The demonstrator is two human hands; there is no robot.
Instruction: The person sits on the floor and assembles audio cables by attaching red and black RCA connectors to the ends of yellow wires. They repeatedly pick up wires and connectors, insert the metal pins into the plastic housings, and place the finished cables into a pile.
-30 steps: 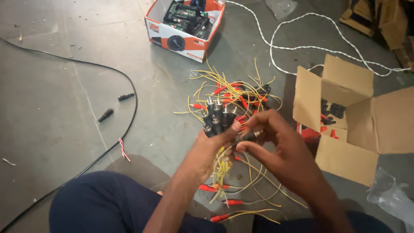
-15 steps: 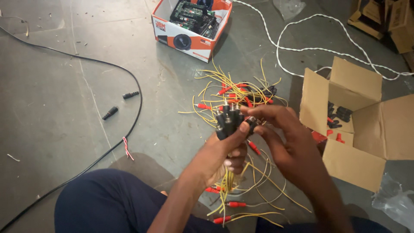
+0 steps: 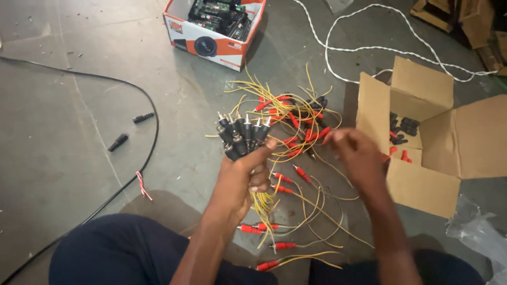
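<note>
My left hand (image 3: 243, 177) grips a bunch of black plug connectors (image 3: 243, 134), held upright, their yellow wires trailing down below the fist. My right hand (image 3: 356, 153) reaches into the loose heap of yellow wires with red and black plugs (image 3: 290, 113) on the floor, fingers closing near a red plug; whether it holds one is blurred. More red-tipped wires (image 3: 274, 245) lie close to my knees.
An open cardboard box (image 3: 422, 142) with black and red plugs inside stands at the right. A printed box of circuit boards (image 3: 214, 26) sits at the top. A black cable (image 3: 142, 105) curves on the left, a white twisted cord (image 3: 369, 50) top right, two black plugs (image 3: 129, 129).
My right hand has left the bunch and moved right toward the heap on the floor. The left hand keeps the black plugs, now shifted slightly left.
</note>
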